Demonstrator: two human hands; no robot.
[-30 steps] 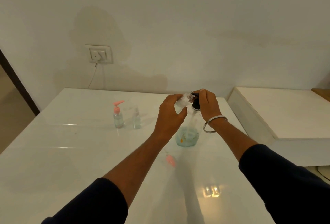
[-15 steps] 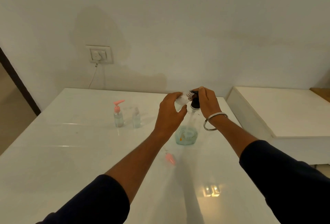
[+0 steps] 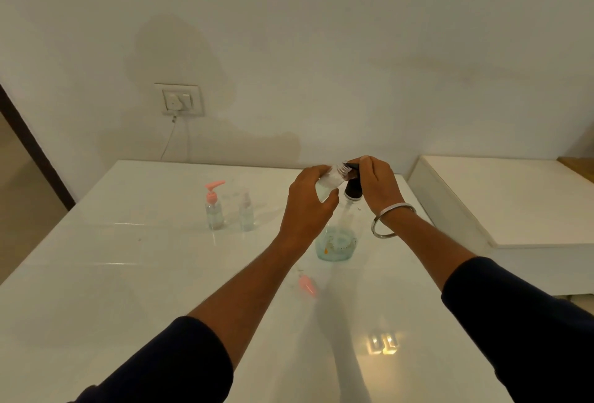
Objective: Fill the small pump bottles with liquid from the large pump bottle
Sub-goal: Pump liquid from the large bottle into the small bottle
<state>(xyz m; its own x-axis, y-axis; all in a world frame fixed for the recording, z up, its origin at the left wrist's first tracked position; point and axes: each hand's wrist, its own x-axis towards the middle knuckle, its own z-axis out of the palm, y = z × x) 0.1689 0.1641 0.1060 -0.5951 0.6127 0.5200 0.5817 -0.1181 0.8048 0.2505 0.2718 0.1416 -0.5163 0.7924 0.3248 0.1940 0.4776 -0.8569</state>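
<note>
Not much has moved since a second ago: both hands sit a touch higher and closer over the large pump bottle, same pose otherwise.

Biggest worry is that large pump bottle near the desk's far right edge. Only a little blue liquid sits in its base, so pressing the black pump head off-centre could tip it. The right hand curls its fingers over that head. The left hand grips a small open bottle, tilted with its neck at the nozzle; a slight drift and liquid lands on the desk.

Hard to tell: whether the nozzle is actually in the neck, or the fill level. Two more small bottles stand toward the far left, and a blurry pink pump cap lies on the desk.
</note>
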